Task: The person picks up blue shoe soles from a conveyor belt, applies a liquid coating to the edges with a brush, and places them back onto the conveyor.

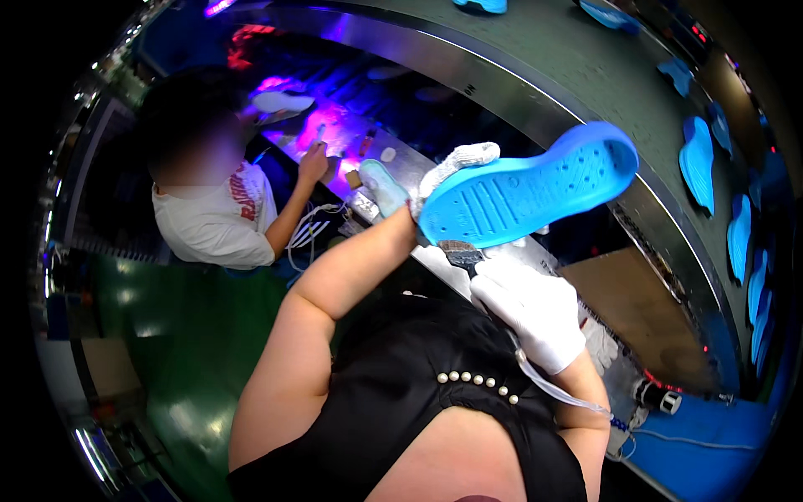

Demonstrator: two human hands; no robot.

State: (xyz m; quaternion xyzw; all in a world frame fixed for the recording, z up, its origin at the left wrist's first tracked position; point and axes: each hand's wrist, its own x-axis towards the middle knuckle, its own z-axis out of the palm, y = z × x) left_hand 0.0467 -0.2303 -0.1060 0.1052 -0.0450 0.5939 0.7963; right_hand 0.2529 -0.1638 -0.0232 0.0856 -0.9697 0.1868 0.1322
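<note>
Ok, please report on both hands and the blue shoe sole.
Left hand, knit-gloved, holding blue moulded shoe sole. Right hand, white-gloved, holding dark-bristled brush by sole's lower edge; contact unclear. In the way: sole hides much of left hand.

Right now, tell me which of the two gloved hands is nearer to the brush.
Right. The right hand grips the brush by its handle; the left hand does not hold it, but supports the blue sole from behind.

Co-worker (213, 219) in white at left, green floor (180, 360) below, brown board (644, 314) at right
</note>
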